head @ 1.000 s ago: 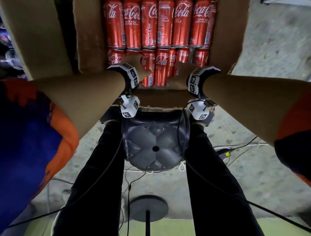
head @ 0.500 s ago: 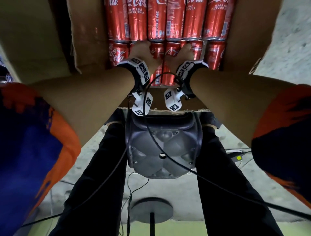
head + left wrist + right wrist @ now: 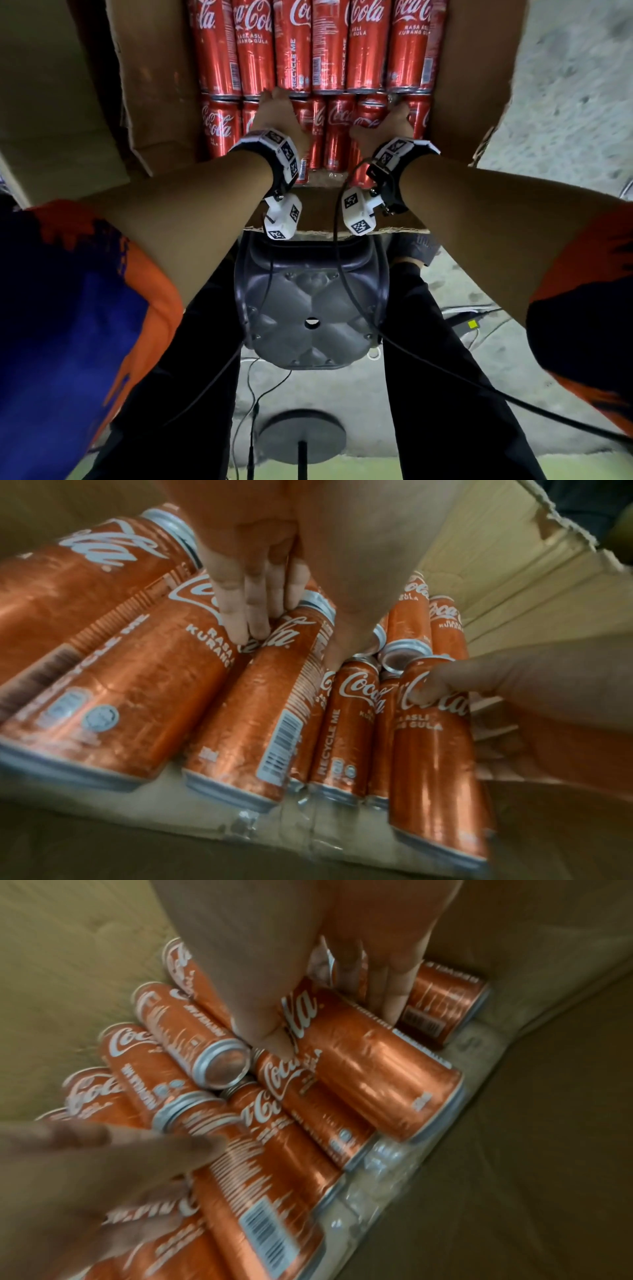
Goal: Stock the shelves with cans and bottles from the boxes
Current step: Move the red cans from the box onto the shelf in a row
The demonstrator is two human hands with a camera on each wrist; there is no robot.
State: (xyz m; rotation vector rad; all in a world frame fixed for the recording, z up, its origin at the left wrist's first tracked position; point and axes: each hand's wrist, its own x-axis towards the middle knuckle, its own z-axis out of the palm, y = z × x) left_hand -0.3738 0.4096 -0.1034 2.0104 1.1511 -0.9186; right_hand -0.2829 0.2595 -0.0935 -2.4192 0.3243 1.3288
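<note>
Head view is showing both hands reaching into an open cardboard box [image 3: 479, 85] where red cola cans [image 3: 329, 44] are lying on their sides in packed rows, some in torn plastic wrap. The cans are probably full, so fairly heavy, stiff-walled and smooth enough to slip; gripping round the middle of the barrel looks safest. The left hand [image 3: 279, 114] is curling round one can [image 3: 260, 696], its fingers [image 3: 250, 610] held together in the groove beside it, thumb on the other side. The right hand [image 3: 385, 125] is clasping another can [image 3: 363, 1069], fingers spread over the far side, thumb pressing the near side.
</note>
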